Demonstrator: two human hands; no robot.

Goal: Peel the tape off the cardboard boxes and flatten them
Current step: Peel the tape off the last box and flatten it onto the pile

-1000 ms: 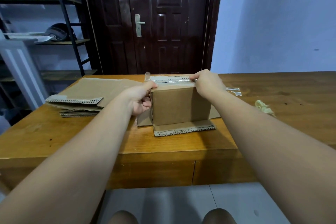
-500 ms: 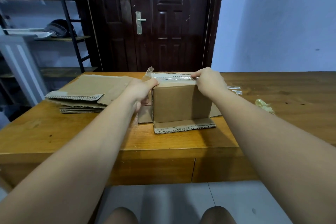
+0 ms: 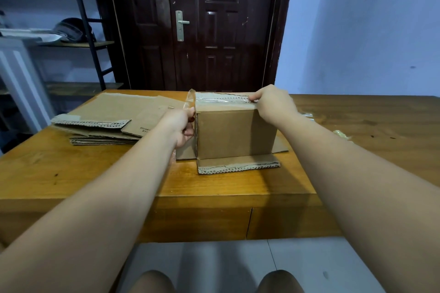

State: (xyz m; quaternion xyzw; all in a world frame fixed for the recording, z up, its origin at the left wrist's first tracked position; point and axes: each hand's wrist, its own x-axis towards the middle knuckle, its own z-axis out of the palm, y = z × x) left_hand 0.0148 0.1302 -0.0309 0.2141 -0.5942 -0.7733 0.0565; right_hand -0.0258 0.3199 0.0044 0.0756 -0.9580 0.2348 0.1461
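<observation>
1. A cardboard box [image 3: 235,133] is standing upright near the middle of a wooden table [image 3: 95,173], its long axis running left to right and one broad side facing the camera.
2. Its bottom flaps are lying splayed flat on the tabletop; the near flap [image 3: 238,166] is showing a perforated edge.
3. Clear tape [image 3: 221,100] is running along the box's top seam, parallel to the long axis, with a loose end curling up at the left corner.
4. The left hand [image 3: 182,126] is gripping that loose end at the box's upper left edge, fingers curled closed.
5. The right hand [image 3: 273,102] is pressing on the top right corner, fingertips pinched at the tape.
6. Flattened cardboard boxes [image 3: 107,116] are lying stacked to the left; small print on one is too blurred to read.
</observation>
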